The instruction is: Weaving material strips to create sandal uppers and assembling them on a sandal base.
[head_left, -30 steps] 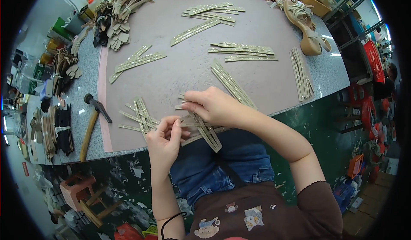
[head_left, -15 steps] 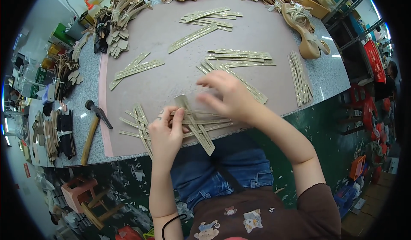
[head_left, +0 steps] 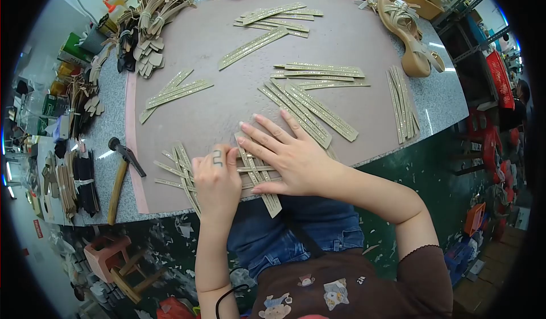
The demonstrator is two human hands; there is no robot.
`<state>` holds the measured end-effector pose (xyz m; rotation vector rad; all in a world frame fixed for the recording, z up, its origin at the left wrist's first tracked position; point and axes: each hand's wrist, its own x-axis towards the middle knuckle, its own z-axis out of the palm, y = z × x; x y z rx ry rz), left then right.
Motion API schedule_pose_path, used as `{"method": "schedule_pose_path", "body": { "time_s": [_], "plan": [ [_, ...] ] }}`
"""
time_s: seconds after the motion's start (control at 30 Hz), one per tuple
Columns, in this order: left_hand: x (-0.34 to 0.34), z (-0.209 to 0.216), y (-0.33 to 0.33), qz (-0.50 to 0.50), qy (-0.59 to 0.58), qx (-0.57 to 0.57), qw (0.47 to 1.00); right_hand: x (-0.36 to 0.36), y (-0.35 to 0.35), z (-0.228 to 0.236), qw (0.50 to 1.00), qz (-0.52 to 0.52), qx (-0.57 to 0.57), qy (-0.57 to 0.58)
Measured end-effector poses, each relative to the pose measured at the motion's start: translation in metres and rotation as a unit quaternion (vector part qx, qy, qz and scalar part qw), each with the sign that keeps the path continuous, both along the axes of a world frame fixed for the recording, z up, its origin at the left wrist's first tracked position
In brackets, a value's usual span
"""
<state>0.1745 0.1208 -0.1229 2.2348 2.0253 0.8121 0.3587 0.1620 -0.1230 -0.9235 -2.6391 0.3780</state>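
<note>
Pale gold, glittery shoe straps lie crossed at the mat's near edge, and one slanting strap [head_left: 273, 206] reaches past the table edge. My right hand [head_left: 290, 162] presses flat on these straps, fingers spread, covering much of them. Just left of it, my left hand [head_left: 217, 171] is closed with the thumb against the curled fingers, close to the straps' left side; what the fingertips pinch, if anything, is hidden. A fan of similar straps [head_left: 181, 168] lies left of and partly behind the left hand. Another group of straps [head_left: 310, 111] slants just beyond my right fingers.
More strap groups lie farther off on the mat [head_left: 227, 103], with a stack [head_left: 401, 105] at right. A hammer [head_left: 125, 159] rests by the left edge. Bundled leather pieces [head_left: 149, 29] line the left and back. A tan wedge sandal [head_left: 410, 40] stands at back right.
My right hand has come down from above the straps and now lies flat on them. The strap held raised in my left hand has been lowered onto the others.
</note>
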Motion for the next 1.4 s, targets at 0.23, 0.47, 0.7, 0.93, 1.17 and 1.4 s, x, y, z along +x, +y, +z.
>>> {"method": "schedule_pose_path", "body": {
  "time_s": [0.23,0.47,0.7,0.93,1.17,1.4],
  "plan": [
    [-0.016,0.016,-0.010,0.050,0.037,0.070,0.996,-0.003,0.003,0.001,0.999,-0.013,0.012,-0.039],
    [-0.018,0.034,-0.042,-0.042,0.019,-0.108,0.993,-0.007,-0.001,0.004,1.000,-0.011,0.013,-0.027],
    [-0.064,0.041,-0.039,-0.020,-0.057,-0.240,0.969,-0.017,-0.008,0.001,1.000,-0.015,0.006,-0.008],
    [-0.052,0.043,-0.043,0.021,-0.027,-0.028,0.999,-0.002,-0.029,0.006,0.981,-0.106,0.010,0.164],
    [-0.004,0.020,-0.027,-0.124,0.015,-0.101,0.987,0.016,-0.045,0.000,0.981,-0.171,-0.087,0.036],
    [0.006,0.005,-0.020,-0.115,0.105,-0.153,0.976,0.029,-0.032,-0.005,0.983,-0.143,-0.111,0.033]
  ]
}}
